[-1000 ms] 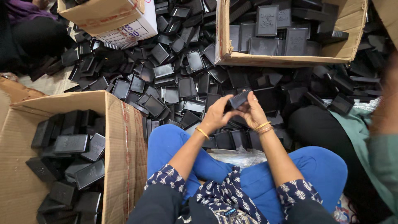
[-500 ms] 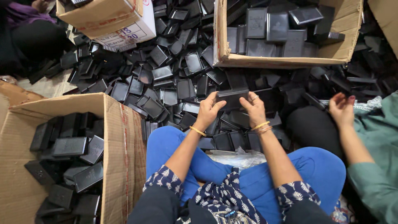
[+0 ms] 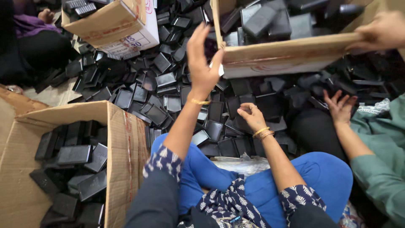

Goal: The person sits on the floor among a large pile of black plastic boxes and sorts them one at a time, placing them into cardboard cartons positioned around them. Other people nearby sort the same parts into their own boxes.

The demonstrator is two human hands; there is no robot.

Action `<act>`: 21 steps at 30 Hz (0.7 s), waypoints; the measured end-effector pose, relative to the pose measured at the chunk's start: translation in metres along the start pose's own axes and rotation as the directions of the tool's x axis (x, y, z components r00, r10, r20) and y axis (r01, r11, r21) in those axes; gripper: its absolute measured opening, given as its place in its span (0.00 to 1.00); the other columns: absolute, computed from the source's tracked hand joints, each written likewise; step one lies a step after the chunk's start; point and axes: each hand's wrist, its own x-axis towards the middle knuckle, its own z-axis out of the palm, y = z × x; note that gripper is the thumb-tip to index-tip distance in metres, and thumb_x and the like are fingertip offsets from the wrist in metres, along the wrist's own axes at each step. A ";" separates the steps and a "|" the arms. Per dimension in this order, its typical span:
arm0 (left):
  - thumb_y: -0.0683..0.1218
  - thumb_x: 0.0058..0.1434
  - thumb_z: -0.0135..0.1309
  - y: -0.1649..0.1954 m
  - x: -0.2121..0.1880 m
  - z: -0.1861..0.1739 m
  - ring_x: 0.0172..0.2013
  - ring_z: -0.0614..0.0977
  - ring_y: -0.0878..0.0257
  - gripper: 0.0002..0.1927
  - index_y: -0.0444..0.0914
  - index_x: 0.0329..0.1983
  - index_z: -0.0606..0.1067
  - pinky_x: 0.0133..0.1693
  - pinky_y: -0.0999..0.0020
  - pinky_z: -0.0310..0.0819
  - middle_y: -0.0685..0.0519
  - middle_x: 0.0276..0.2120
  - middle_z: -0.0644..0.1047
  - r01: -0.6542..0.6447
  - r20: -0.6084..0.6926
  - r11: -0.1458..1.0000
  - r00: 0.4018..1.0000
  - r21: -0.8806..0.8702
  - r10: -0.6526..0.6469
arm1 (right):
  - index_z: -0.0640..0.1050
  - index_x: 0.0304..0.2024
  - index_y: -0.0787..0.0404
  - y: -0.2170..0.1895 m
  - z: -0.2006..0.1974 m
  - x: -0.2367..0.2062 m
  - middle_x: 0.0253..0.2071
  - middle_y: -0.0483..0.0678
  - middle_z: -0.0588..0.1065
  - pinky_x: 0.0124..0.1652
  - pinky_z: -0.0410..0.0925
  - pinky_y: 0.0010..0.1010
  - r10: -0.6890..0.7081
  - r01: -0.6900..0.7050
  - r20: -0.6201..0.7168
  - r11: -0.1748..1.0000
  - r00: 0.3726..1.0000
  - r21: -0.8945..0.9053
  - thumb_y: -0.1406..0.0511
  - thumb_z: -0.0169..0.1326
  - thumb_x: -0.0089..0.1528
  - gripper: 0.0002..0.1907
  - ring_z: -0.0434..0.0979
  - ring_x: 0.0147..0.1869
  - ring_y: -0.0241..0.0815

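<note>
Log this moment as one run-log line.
left hand: open, raised at cardboard box corner | right hand: curled, over black cases | another person's hand: on pile

Left hand (image 3: 203,63) raised, fingers spread, at the cardboard box (image 3: 291,55) corner. Right hand (image 3: 252,116) (loosely curled) hovers over black cases (image 3: 168,80).
</note>
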 end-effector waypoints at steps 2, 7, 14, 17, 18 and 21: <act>0.42 0.65 0.60 -0.035 -0.043 -0.008 0.58 0.77 0.48 0.22 0.38 0.61 0.70 0.58 0.60 0.73 0.45 0.57 0.74 0.220 0.002 0.974 0.975 0.044 -0.221 | 0.76 0.55 0.63 0.000 0.000 0.001 0.51 0.49 0.79 0.53 0.71 0.29 0.018 -0.018 0.014 0.999 1.000 0.039 0.60 0.62 0.61 0.23 0.79 0.54 0.38; 0.55 0.51 0.67 -0.092 -0.151 -0.025 0.60 0.66 0.33 0.41 0.36 0.65 0.65 0.53 0.41 0.67 0.34 0.61 0.64 0.280 0.391 0.623 0.577 0.730 -0.717 | 0.77 0.54 0.64 0.003 0.006 -0.001 0.49 0.51 0.80 0.52 0.70 0.31 -0.012 0.015 0.042 0.995 0.999 -0.094 0.59 0.62 0.61 0.23 0.78 0.52 0.41; 0.53 0.55 0.69 -0.072 -0.180 0.004 0.67 0.65 0.36 0.38 0.45 0.67 0.68 0.52 0.37 0.74 0.41 0.67 0.66 -0.247 0.453 0.516 -0.271 0.820 -0.850 | 0.77 0.53 0.63 0.005 0.005 -0.002 0.48 0.49 0.80 0.51 0.71 0.30 -0.029 0.036 0.054 0.991 0.998 -0.130 0.59 0.61 0.61 0.22 0.80 0.51 0.38; 0.51 0.71 0.45 -0.063 -0.196 0.010 0.62 0.72 0.47 0.15 0.46 0.55 0.77 0.43 0.33 0.79 0.47 0.60 0.74 -0.223 0.519 0.490 0.096 0.843 -0.849 | 0.78 0.53 0.62 0.007 0.004 -0.003 0.47 0.48 0.81 0.49 0.72 0.30 -0.016 0.026 0.058 0.983 0.998 -0.183 0.59 0.62 0.61 0.21 0.79 0.48 0.37; 0.50 0.71 0.43 -0.067 -0.197 0.008 0.59 0.75 0.47 0.15 0.46 0.53 0.78 0.44 0.39 0.80 0.48 0.56 0.77 -0.211 0.572 0.540 0.137 0.814 -0.809 | 0.79 0.53 0.61 0.008 0.005 -0.003 0.46 0.48 0.81 0.48 0.72 0.30 -0.009 0.021 0.061 0.980 0.998 -0.197 0.59 0.62 0.61 0.20 0.79 0.47 0.37; 0.48 0.71 0.40 -0.079 -0.199 0.002 0.53 0.82 0.48 0.17 0.45 0.49 0.80 0.46 0.50 0.80 0.49 0.48 0.83 -0.202 0.665 0.633 0.250 0.747 -0.704 | 0.78 0.52 0.62 0.008 0.008 -0.002 0.46 0.48 0.81 0.46 0.72 0.29 -0.037 0.052 0.105 0.988 0.994 -0.146 0.59 0.62 0.61 0.20 0.78 0.46 0.36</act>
